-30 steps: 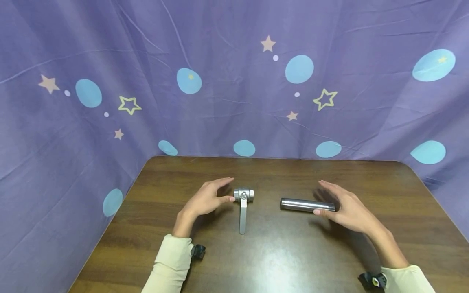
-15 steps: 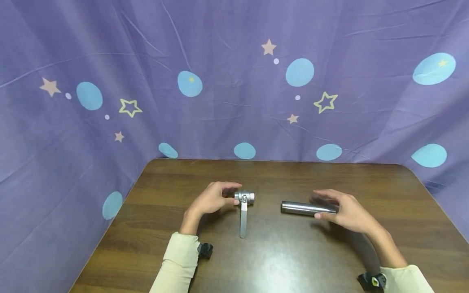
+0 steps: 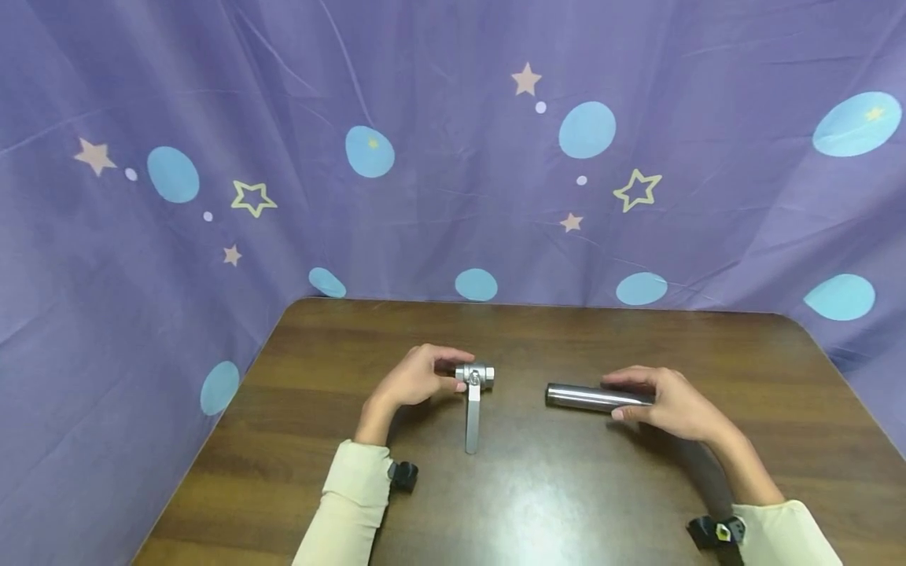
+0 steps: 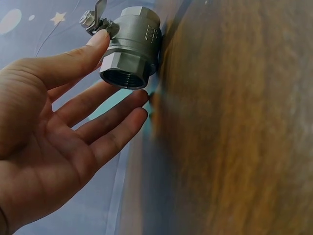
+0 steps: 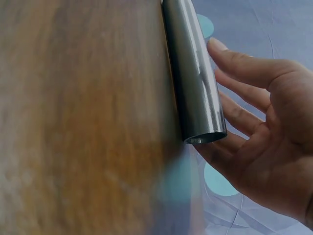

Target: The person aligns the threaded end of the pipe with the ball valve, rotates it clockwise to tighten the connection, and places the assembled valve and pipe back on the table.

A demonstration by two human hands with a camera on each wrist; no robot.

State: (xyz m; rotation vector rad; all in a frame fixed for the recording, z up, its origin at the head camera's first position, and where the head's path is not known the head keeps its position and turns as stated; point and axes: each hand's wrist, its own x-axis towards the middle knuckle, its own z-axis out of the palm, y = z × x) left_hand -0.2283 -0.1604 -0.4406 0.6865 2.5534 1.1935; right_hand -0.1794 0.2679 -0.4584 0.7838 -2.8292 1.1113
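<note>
A metal ball valve (image 3: 475, 376) lies on the wooden table, its lever handle pointing toward me. My left hand (image 3: 414, 377) is around its left end, thumb on the near side and fingers on the far side. In the left wrist view the thumb tip overlaps the valve's edge, while the other fingers stay loosely extended; firm contact is not visible. To the right lies a shiny metal tube (image 3: 583, 398). Around its right end is my right hand (image 3: 672, 405), fingers beyond it and thumb in front. The right wrist view shows the thumb tip (image 5: 217, 45) close beside the tube.
The brown wooden table (image 3: 566, 487) has a bright reflection near its front. A purple curtain (image 3: 439, 228) with stars and blue ovals hangs behind and to the sides. Black wrist cameras (image 3: 405, 476) are strapped on both forearms.
My left hand has moved right, its thumb and fingers coming around the valve's end. My right-hand fingers have come down nearer the tube. The valve and tube stay on the table.
</note>
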